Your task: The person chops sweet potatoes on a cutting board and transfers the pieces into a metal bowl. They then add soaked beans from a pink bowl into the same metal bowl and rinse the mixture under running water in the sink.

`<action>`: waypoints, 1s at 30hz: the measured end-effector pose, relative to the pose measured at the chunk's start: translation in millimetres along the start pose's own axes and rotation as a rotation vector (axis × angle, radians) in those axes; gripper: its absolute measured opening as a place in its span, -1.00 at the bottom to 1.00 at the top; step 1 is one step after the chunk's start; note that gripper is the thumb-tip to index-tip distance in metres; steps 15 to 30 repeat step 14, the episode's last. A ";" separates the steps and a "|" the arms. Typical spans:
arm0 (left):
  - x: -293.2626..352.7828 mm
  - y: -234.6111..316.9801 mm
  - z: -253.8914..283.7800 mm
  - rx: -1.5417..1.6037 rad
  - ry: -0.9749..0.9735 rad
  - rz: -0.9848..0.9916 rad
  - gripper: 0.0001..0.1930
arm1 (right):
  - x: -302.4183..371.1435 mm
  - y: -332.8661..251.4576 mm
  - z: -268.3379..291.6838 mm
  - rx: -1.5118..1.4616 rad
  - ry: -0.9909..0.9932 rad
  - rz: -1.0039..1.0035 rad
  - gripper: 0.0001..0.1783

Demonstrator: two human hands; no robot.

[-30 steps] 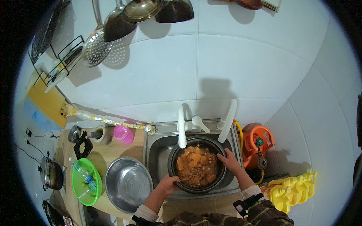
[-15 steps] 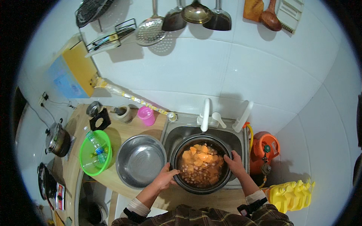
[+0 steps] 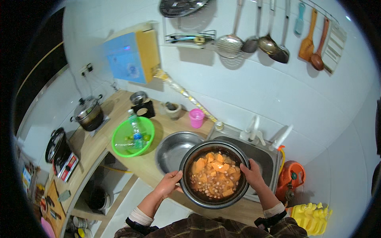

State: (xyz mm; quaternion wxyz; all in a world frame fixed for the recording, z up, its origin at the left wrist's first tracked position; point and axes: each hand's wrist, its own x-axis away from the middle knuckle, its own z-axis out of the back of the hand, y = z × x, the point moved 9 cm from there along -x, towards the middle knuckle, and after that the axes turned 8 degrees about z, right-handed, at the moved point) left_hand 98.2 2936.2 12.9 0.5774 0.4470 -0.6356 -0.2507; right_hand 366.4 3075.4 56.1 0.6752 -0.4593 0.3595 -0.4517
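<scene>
A dark round pot [image 3: 214, 205] hangs level in front of me, gripped at both sides of its rim. It holds brownish liquid with orange chunks [image 3: 216, 166] and small pale peanut-like pieces [image 3: 206, 187]. My left hand [image 3: 170, 183] is closed on the left rim, fingers partly beneath it. My right hand [image 3: 254, 174] is closed on the right side, thumb over the rim. The pot overlaps the right part of a wide metal basin [image 3: 168, 150] and the front left of the steel sink [image 3: 266, 160]. Its underside is hidden.
Left of the basin stands a green basin [image 3: 119, 150] with plastic bottles and green fruit. A pink cup [image 3: 196, 118] and a mortar [image 3: 173, 111] are behind. A lidded pot [image 3: 88, 114] stands farther left. Right of the sink are an orange gas cylinder [image 3: 293, 174] and yellow jugs [image 3: 311, 220].
My view has turned left. The pot has shifted from over the sink toward the metal basin, covering part of it. Both hands keep hold of its rim.
</scene>
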 end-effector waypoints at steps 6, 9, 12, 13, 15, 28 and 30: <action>74.3 -7.5 109.2 0.023 0.208 -0.156 -0.71 | 19.1 -39.1 -114.0 -0.088 -0.200 0.035 -0.71; 127.7 -16.7 167.8 0.082 0.334 -0.211 -0.72 | 29.6 -67.7 -180.2 -0.061 -0.298 0.072 -0.73; 186.3 -30.2 221.6 0.117 0.427 -0.283 -0.74 | 41.3 -87.9 -251.9 -0.050 -0.342 0.086 -0.70; 207.2 -36.2 240.6 0.136 0.458 -0.293 -0.73 | 50.6 -98.4 -281.0 -0.183 -0.415 0.098 -0.69; 226.7 -37.9 255.5 0.150 0.493 -0.292 -0.73 | 57.2 -103.0 -306.0 -0.309 -0.477 0.022 -0.66; 226.7 -37.9 255.5 0.150 0.493 -0.292 -0.73 | 57.2 -103.0 -306.0 -0.309 -0.477 0.022 -0.66; 226.7 -37.9 255.5 0.150 0.493 -0.292 -0.73 | 57.2 -103.0 -306.0 -0.309 -0.477 0.022 -0.66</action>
